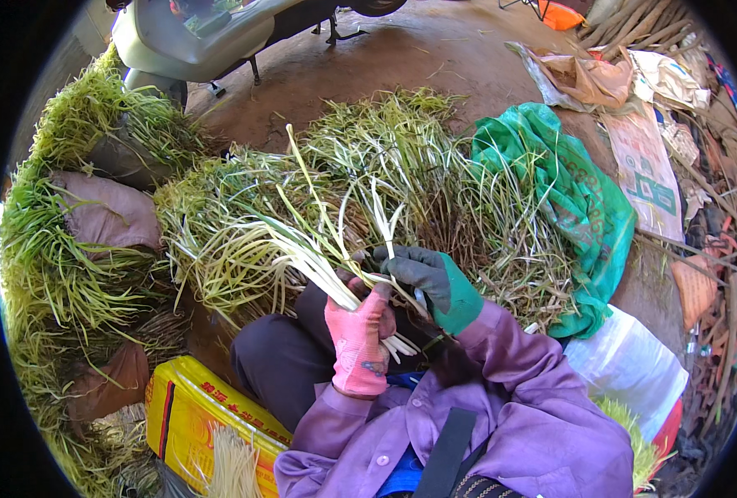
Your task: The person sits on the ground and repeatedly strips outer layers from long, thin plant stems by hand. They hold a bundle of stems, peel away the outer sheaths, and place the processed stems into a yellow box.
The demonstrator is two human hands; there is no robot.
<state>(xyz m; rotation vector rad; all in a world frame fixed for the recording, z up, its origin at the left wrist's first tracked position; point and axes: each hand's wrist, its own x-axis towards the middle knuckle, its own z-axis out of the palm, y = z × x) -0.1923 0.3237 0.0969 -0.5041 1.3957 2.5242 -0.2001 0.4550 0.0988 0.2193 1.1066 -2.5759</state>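
Note:
My left hand [359,339], in a pink glove with bare fingertips, is closed around a bunch of white-stemmed leafy shoots [315,264]. Their pale leaves fan out to the upper left, and the cut-looking white ends stick out below the fist. Close beside it on the right, my right hand [433,283], in a green and dark grey coated glove, pinches a single white shoot [388,227] between thumb and fingers. Beyond both hands lies a wide heap of the same green and white shoots [393,155], with brown roots and dry stalks among them.
More shoots [69,267] are piled on the left around a cloth bundle [110,208]. A yellow printed bag [206,423] lies at lower left, a pale bundle of stems [234,464] against it. A green woven sack [583,211] lies right; a scooter [200,37] stands beyond.

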